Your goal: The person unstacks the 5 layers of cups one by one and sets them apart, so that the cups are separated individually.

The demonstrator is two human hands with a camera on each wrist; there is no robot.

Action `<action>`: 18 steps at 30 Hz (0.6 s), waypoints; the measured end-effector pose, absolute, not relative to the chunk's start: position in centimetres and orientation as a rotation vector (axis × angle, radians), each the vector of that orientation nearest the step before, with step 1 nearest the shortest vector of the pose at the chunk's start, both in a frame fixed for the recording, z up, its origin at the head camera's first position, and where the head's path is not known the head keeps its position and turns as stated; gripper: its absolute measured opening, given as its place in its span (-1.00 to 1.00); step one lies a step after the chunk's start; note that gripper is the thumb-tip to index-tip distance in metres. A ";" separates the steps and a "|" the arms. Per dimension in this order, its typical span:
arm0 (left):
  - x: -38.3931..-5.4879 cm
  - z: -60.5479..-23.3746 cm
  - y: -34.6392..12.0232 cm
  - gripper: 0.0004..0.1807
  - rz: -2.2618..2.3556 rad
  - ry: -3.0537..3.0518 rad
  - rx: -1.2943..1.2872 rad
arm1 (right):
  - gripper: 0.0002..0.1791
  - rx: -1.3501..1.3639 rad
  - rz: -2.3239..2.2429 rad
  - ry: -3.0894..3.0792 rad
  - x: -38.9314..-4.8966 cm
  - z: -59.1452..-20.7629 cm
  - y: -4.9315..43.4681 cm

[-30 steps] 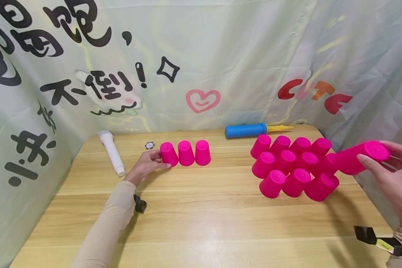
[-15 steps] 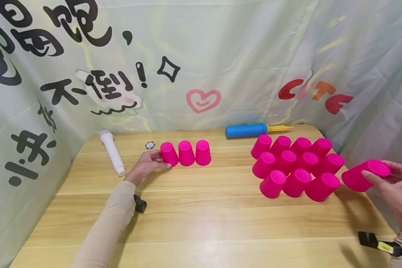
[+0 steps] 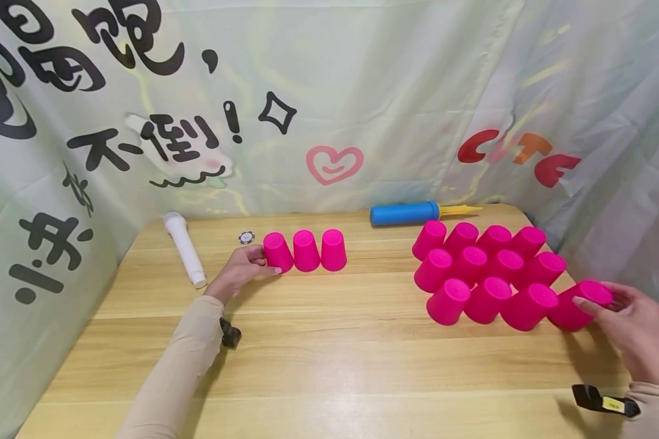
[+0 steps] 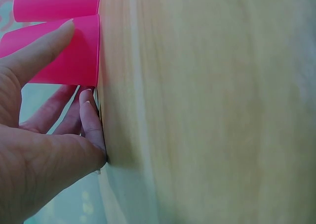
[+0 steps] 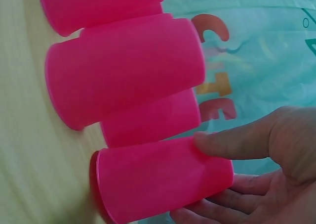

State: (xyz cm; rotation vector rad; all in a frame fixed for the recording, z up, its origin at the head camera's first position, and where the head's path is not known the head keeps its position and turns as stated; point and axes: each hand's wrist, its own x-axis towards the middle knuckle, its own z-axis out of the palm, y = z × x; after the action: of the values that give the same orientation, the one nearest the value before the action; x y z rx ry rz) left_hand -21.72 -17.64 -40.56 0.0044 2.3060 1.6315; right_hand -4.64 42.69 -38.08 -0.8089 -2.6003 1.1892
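At the right end of the front row, my right hand (image 3: 637, 323) grips an upside-down pink cup (image 3: 573, 308), its thumb on the near side. In the right wrist view this cup (image 5: 163, 179) has its rim close over the table, beside the neighbouring cup (image 5: 128, 70). My left hand (image 3: 241, 271) holds the leftmost of three upside-down pink cups (image 3: 277, 253) standing in a short row. The left wrist view has the thumb across that cup (image 4: 74, 61) and the other fingers on its far side, partly hidden.
Several upside-down pink cups (image 3: 489, 299) stand in three rows on the right of the wooden table (image 3: 329, 360). A blue pump (image 3: 403, 214) with a yellow nozzle lies behind. On the left are a white microphone (image 3: 185, 250) and a small round chip (image 3: 246, 238). A printed curtain (image 3: 395, 110) surrounds the table.
My right hand has brought its cup down and then leftward to the end of the front row. The left hand stays on its cup.
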 end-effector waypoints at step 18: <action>-21.5 -40.3 -17.5 -0.39 1.626 2.304 -0.018 | -0.15 -0.804 1.174 -2.683 -5.4 -38.5 41.8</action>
State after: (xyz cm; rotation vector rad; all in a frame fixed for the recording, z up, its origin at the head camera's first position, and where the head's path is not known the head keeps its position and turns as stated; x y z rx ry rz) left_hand -21.52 -17.50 -40.26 -0.0180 2.3038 1.6257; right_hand -5.43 41.81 -38.45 -0.8036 -2.6830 1.1740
